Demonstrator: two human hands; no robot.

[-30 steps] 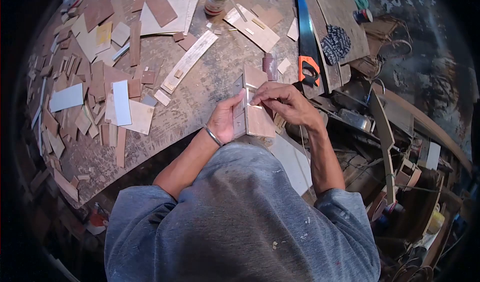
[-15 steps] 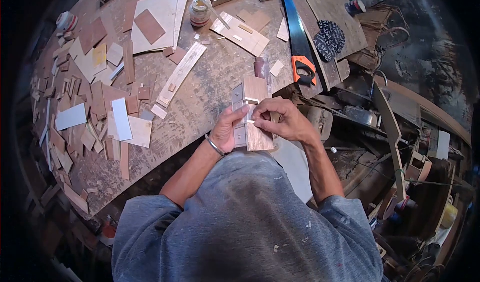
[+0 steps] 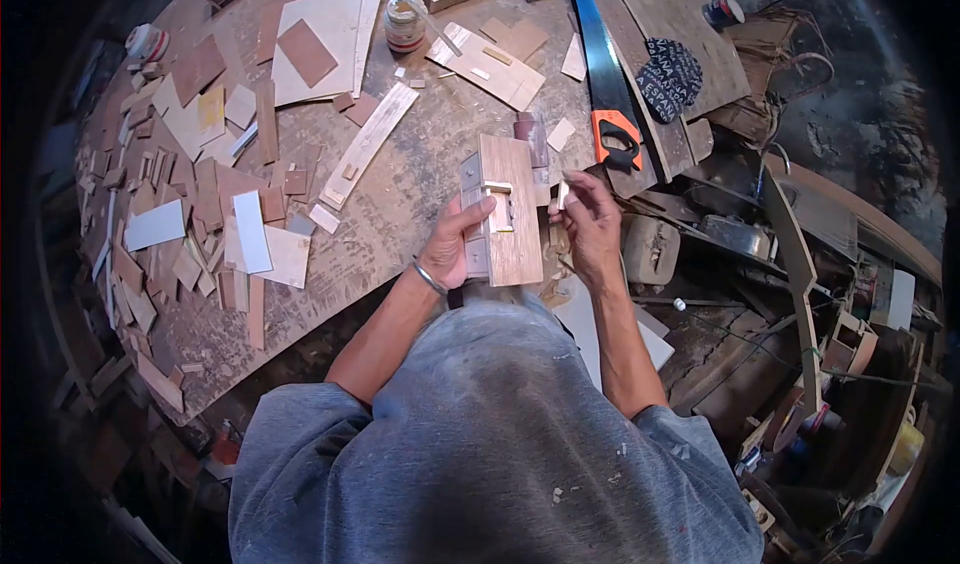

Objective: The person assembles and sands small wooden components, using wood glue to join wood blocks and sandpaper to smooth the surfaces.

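Observation:
My left hand (image 3: 448, 244) grips a small wooden box-like piece (image 3: 515, 249) by its left side, thumb lying at a rectangular opening in it. Pale strips edge that opening, and a grey-brown panel with small knobs runs along the left side. To the right, apart from the box, my right hand (image 3: 590, 226) is closed with a small pale wood piece (image 3: 563, 196) pinched between thumb and fingers. Just beyond the box, a brown cylindrical thing (image 3: 530, 134) lies at the table's edge.
The worn table (image 3: 330, 309) carries many wood offcuts (image 3: 205, 194) on the left. Farther back stand a glue-smeared jar (image 3: 404, 32) with a brush in it and a handsaw (image 3: 617, 139) with an orange handle. A dark patterned cloth (image 3: 670, 79) lies right of the saw.
My right hand has drawn away from the box to the right with the small wood piece, uncovering the opening. The left hand still holds the box, its thumb now at the opening.

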